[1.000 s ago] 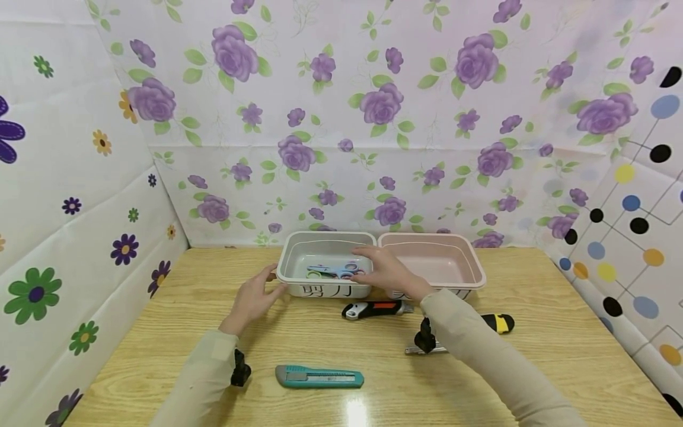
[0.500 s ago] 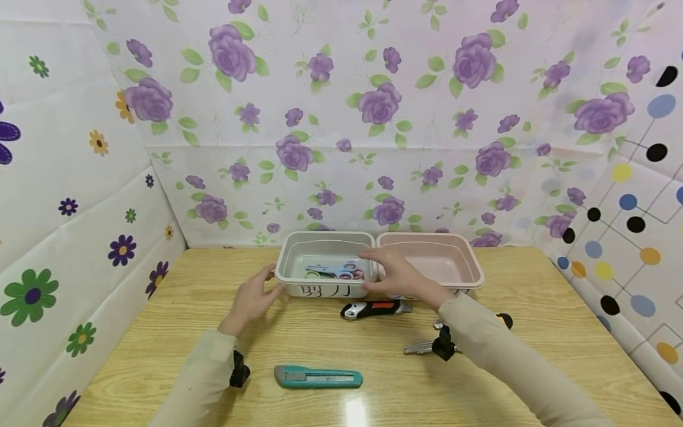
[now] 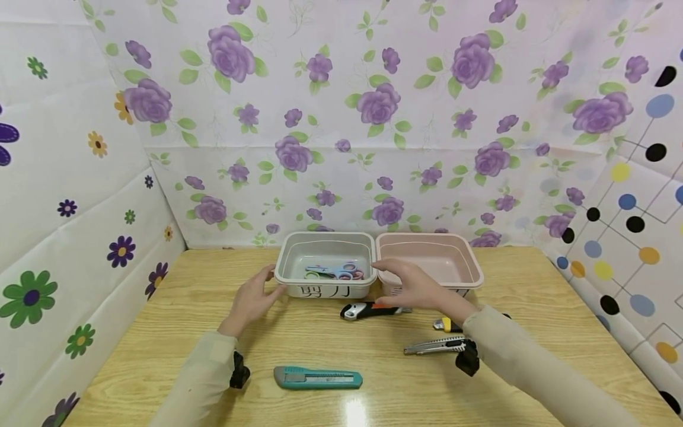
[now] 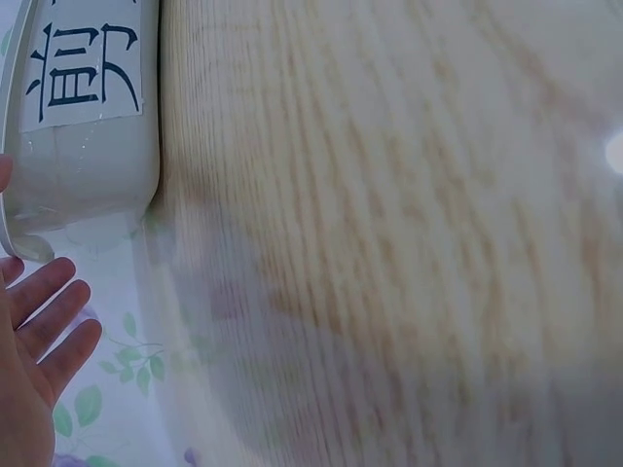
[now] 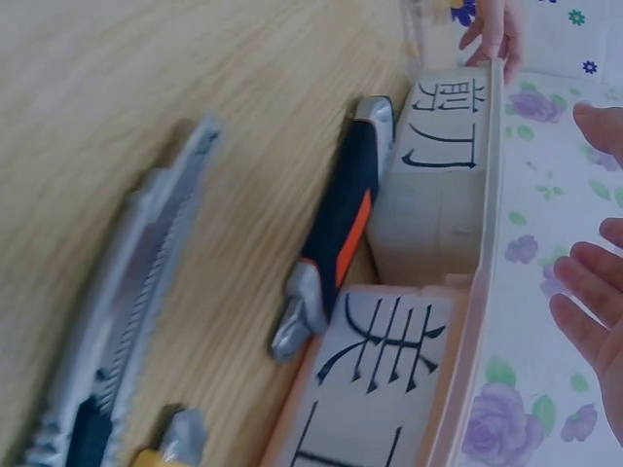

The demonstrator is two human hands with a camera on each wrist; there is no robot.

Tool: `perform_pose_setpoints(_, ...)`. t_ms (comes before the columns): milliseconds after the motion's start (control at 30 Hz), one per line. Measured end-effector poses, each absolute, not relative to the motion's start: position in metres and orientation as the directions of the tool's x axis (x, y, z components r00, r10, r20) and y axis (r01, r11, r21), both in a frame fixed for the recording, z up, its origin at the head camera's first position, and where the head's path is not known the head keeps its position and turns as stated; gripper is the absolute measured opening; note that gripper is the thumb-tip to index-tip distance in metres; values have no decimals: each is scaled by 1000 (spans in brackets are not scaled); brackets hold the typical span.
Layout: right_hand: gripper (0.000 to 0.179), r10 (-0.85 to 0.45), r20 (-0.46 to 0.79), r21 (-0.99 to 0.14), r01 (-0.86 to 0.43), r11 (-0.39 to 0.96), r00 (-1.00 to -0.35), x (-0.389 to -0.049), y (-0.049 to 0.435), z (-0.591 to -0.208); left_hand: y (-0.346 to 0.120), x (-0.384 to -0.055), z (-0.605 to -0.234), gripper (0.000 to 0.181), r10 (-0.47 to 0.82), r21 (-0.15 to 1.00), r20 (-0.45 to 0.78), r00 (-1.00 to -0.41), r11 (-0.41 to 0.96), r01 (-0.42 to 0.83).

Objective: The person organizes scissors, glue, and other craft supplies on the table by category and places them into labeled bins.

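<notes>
My left hand [image 3: 253, 299] is at the left end of a pale grey plastic box [image 3: 288, 255], fingertips right at its rim, fingers relaxed and spread. Several scissors [image 3: 336, 271] with blue, green and pink handles lie inside. Beside it stands a pink plastic box [image 3: 464, 261]. Over the front left corner of the pink box is my right hand [image 3: 416, 289], fingers loosely bent and apart, nothing between them; its fingertips overlap the grey box's right edge in the head view. Below the right hand, a black and orange utility knife [image 5: 341, 214] lies along the fronts of the boxes.
A teal box cutter [image 3: 318, 378] lies near the front of the wooden table [image 3: 176, 332]. To the right are a silver box cutter [image 3: 434, 346] and a yellow and black knife [image 3: 450, 325], partly hidden by the right sleeve. Dark characters on white labels mark the box fronts.
My right hand has moved right, from over the scissors in the grey box to the corner of the pink box, uncovering more of the silver cutter. The left hand stays at the grey box.
</notes>
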State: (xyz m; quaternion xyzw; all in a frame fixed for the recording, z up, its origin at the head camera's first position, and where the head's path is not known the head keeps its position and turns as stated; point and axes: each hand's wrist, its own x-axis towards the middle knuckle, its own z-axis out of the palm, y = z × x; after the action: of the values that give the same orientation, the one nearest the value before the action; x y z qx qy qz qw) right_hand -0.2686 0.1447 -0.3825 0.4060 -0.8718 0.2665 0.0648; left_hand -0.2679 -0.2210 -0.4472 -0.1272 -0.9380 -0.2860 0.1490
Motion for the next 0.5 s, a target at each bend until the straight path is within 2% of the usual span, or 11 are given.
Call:
perform_pose_setpoints(233,75,-674,301,-412,-729,546,-675,-256,164,-390,-220,-268,-447,59,134,536,321,-938,790,296)
perform_pose_setpoints(500,71,-637,257,-432,-676,597,-726,-238,196,-406,-219,-268,-445,58,116,563,294,-949,781,270)
